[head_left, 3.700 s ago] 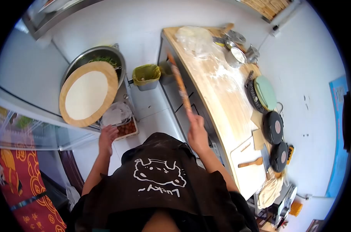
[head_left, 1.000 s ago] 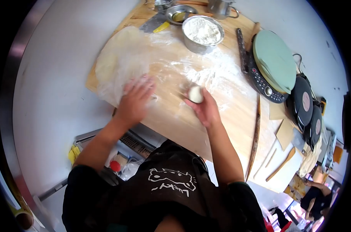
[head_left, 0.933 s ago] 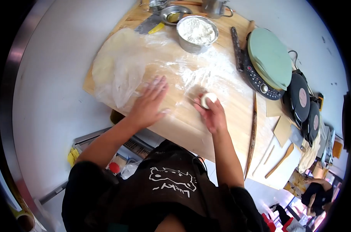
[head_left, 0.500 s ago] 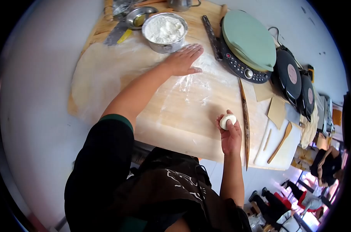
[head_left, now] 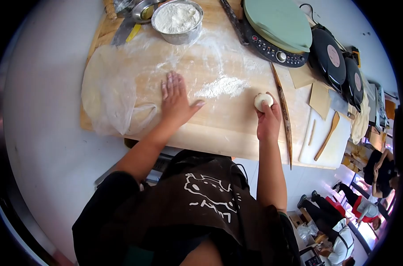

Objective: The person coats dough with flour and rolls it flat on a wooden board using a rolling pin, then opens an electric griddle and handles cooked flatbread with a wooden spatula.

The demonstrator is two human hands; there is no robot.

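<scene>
My right hand (head_left: 269,119) grips a round white dough ball (head_left: 263,102) above the right part of the wooden board (head_left: 197,135). The thumb presses on the ball's face. My left hand (head_left: 175,101) is open, palm down over the board, with the fingers pointing away from me and the thumb spread to the right. Between the hands lies a patch of loose white flour (head_left: 223,86). To the left of my left hand, a clear plastic sheet (head_left: 112,102) covers part of the board. A metal bowl of flour (head_left: 177,22) stands beyond my left hand.
A long wooden rolling pin (head_left: 282,113) lies right of my right hand. Behind it stands a round griddle with a green cover (head_left: 279,24). A white cutting board (head_left: 336,148) carries a wooden spatula (head_left: 328,136). A yellow-handled scraper (head_left: 132,33) lies at the back left. Several people are at the far right.
My left hand has moved from beside the flour bowl back toward me and to the left. A flour patch now shows on the board. The dough ball stays in my right hand; the view has shifted.
</scene>
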